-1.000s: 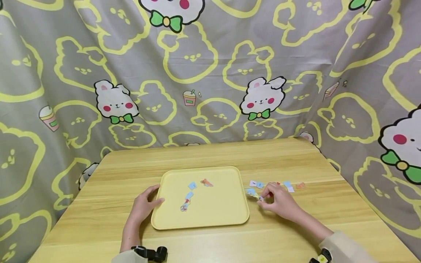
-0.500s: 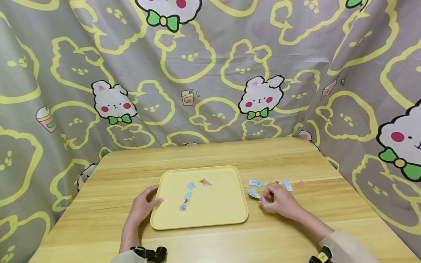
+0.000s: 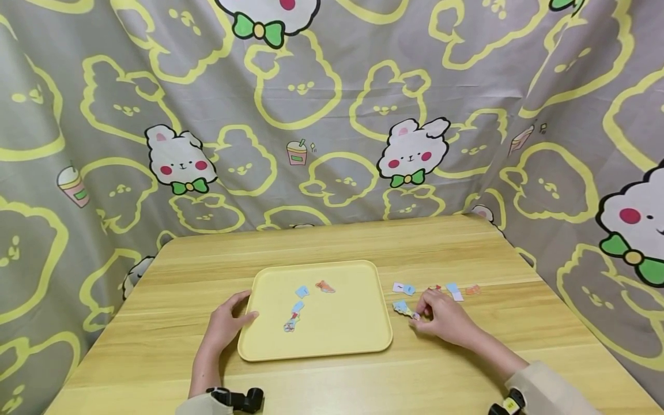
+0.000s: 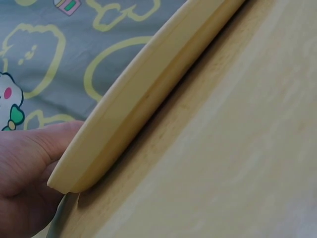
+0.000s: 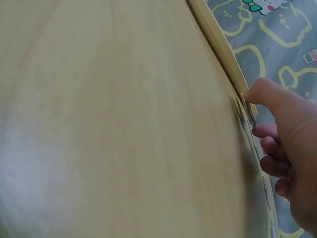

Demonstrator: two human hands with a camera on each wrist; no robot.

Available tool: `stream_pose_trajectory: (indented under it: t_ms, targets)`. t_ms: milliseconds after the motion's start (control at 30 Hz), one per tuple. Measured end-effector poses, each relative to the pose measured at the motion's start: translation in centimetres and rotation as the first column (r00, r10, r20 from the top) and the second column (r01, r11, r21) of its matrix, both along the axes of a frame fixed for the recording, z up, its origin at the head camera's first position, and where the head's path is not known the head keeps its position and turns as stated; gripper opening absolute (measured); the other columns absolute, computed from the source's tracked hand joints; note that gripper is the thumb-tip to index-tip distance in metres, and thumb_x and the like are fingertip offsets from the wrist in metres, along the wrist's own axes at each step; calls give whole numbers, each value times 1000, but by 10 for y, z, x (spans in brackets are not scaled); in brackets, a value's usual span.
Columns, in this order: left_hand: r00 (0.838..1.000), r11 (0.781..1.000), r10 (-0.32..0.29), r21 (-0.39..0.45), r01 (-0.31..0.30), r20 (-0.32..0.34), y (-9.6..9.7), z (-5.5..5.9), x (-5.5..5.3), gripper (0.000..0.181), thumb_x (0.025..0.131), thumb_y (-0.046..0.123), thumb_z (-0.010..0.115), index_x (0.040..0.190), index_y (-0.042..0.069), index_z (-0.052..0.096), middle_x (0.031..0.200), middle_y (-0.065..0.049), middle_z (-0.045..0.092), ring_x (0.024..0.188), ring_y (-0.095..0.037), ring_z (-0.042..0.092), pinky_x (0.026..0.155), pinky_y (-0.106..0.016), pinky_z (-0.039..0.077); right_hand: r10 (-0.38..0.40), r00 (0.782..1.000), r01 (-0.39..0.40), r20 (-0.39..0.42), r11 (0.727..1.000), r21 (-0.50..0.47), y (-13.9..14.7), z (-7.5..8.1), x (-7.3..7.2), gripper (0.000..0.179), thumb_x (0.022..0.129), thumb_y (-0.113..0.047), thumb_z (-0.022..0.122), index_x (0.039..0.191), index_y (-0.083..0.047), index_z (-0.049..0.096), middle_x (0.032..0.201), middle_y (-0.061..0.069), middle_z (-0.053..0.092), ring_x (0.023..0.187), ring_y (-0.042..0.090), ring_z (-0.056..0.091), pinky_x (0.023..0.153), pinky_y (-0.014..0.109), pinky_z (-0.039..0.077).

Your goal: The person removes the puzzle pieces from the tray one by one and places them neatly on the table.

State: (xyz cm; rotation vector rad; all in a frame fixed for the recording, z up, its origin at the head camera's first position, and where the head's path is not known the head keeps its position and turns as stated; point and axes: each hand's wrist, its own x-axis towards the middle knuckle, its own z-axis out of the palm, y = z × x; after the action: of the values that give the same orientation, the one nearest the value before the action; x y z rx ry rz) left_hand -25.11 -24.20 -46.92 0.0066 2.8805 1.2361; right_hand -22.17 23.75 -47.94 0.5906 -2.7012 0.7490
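The right hand (image 3: 441,317) pinches the near end of a blue-and-yellow puzzle piece (image 3: 401,306) between thumb and fingers, low over the table just right of the tray. In the right wrist view the right hand (image 5: 292,134) holds that thin piece almost edge-on, so its print is hidden. The left hand (image 3: 226,323) grips the left rim of a yellow tray (image 3: 342,340), thumb over the edge. The left wrist view shows the left hand (image 4: 29,168) at the tray's corner. On the tray lie an orange piece (image 3: 325,286), a blue piece (image 3: 302,292) and a joined strip (image 3: 293,317).
Right of the tray lie a white-and-blue pair (image 3: 403,289), a red-marked piece (image 3: 436,287) partly behind the right hand, a blue-and-white pair (image 3: 454,291) and an orange piece (image 3: 473,290). A patterned curtain (image 3: 332,115) stands behind the wooden table (image 3: 321,386).
The right hand and its puzzle piece have shifted slightly right and nearer, a little away from the tray. More of the red-marked piece shows. The left hand and tray stay put.
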Motion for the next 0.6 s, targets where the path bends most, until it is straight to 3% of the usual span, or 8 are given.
stream_pose_trajectory:
  t_ms: [600]
  targets:
    - [1000, 1000, 4, 8, -4, 15, 0, 1, 1, 59, 90, 20, 70, 143, 7, 48, 151, -23, 43, 143, -45, 33, 118, -58, 29, 4, 999, -1, -37, 997, 81, 1, 0, 1, 27, 73, -30, 82, 76, -22, 56, 72, -14, 47, 67, -3, 36, 58, 15, 35]
